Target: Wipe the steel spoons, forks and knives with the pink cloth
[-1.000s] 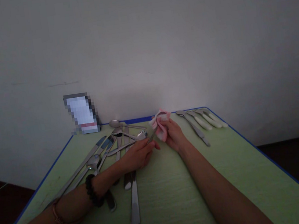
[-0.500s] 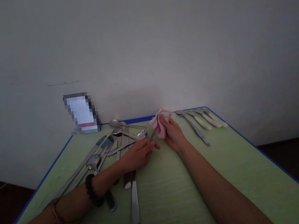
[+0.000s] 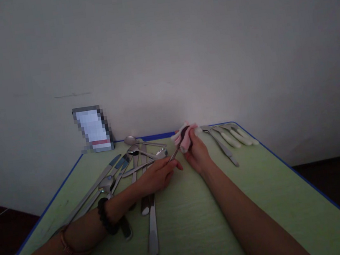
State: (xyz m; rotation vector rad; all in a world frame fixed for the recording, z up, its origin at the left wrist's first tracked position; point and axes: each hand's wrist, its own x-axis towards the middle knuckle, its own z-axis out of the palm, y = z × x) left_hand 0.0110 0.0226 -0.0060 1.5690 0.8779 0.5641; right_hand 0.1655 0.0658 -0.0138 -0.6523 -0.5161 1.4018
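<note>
My left hand [image 3: 158,174] is closed around the handle of a metal spoon [image 3: 175,153], which points away to the upper right. The spoon's dark oval bowl rests among the folds of a pink and white cloth [image 3: 186,143]. My right hand [image 3: 199,152] grips this cloth from the right side, against the bowl. Under and beside my left hand lies a loose pile of cutlery with a table knife [image 3: 152,233], a spoon [image 3: 106,183] and several other pieces. Part of that pile is hidden by my left forearm.
To the right lie a metal fork [image 3: 223,147] and several white-handled pieces of cutlery [image 3: 231,139]. A phone with a blurred screen [image 3: 93,127] leans against the wall [image 3: 159,53] at the back left. The green table [image 3: 191,234] has a blue edge.
The cloth has opened up around the spoon, so that its dark bowl now shows. My right hand has shifted slightly with the cloth; my left hand stays almost still.
</note>
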